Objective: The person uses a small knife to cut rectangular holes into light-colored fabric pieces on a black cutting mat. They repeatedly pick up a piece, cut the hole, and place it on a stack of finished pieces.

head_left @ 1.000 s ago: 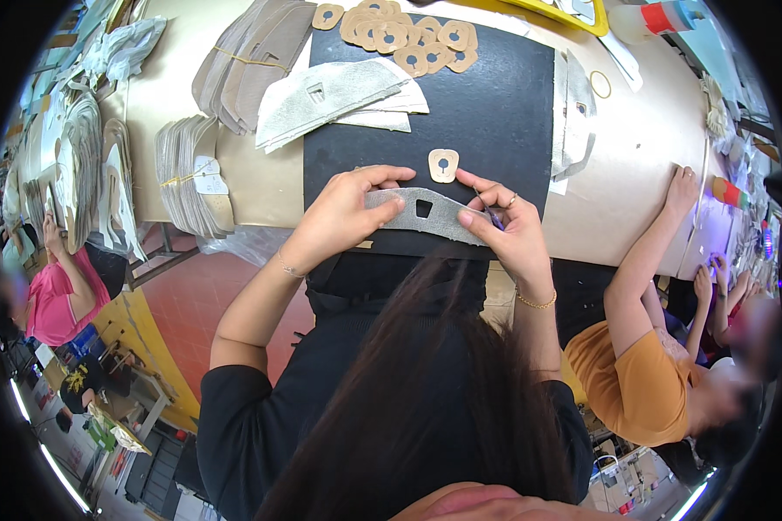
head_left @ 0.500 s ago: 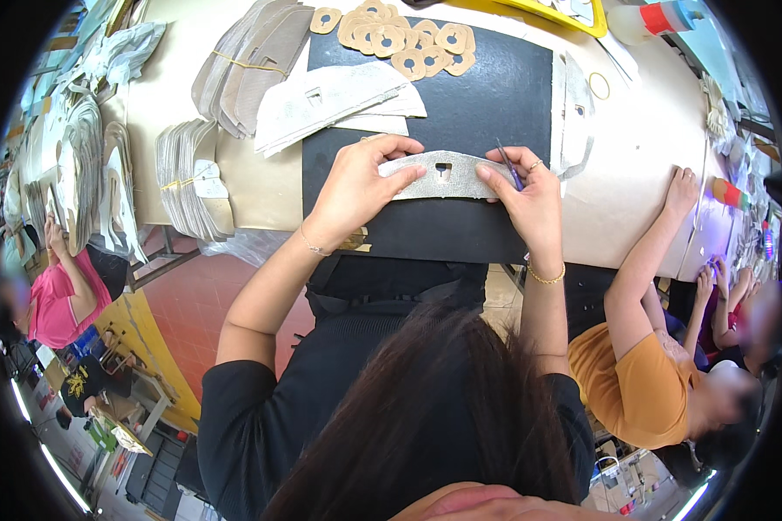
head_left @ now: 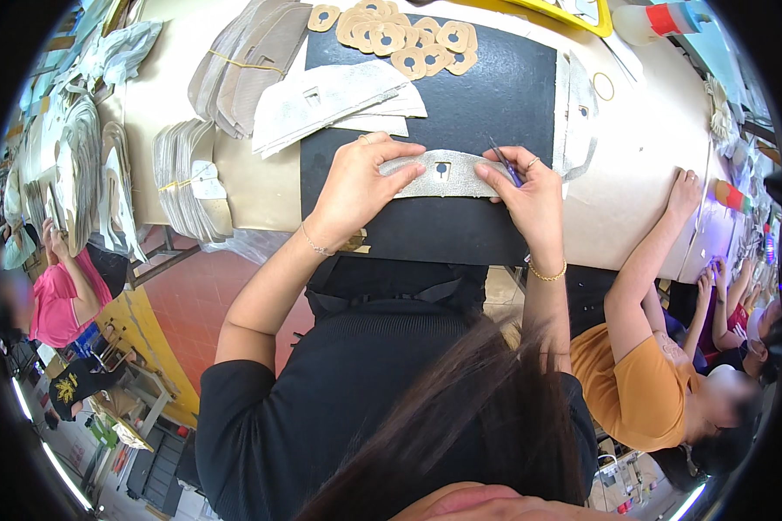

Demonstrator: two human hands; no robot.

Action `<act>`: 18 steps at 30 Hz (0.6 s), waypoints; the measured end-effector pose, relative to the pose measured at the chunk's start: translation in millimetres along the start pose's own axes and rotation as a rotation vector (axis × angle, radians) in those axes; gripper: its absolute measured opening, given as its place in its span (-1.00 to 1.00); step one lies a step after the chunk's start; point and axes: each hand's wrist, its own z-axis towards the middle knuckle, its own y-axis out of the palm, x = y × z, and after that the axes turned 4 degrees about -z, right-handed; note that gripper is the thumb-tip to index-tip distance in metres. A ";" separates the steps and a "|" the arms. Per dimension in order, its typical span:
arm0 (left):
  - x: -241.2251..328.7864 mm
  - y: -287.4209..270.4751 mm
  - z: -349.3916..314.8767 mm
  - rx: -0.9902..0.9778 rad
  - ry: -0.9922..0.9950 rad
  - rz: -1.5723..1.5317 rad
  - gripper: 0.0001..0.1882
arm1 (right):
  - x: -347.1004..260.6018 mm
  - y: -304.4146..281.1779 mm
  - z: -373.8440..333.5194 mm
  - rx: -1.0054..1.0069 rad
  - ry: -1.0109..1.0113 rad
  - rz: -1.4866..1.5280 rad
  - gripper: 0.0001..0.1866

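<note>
Grey and fabric-like, the curved strip (head_left: 462,180) spans your hands above the black mat (head_left: 434,230), its ends in narrow thumb-and-finger pinches of your left hand (head_left: 354,180) and right hand (head_left: 534,200), the latter also carrying a thin pointed tool (head_left: 506,162). Its cutout frames the keyholed piece (head_left: 444,178) beneath, so lining-up looks nearly done; bonding can't be told, and loose tan rings (head_left: 356,33) seem left over. A second ago that piece lay uncovered, the strip nearer you.
</note>
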 end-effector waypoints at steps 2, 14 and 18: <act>0.0 0.2 0.1 0.000 -0.003 -0.002 -0.72 | 0.8 0.1 0.3 -0.001 -0.003 -0.015 -0.75; 0.0 -0.1 1.7 -0.002 0.004 0.006 -0.72 | 1.8 0.1 -0.3 0.008 -0.021 -0.059 -0.74; 4.0 1.5 -3.9 -0.013 -0.027 0.008 -0.72 | 0.7 -0.9 -6.8 0.005 -0.023 -0.069 -0.74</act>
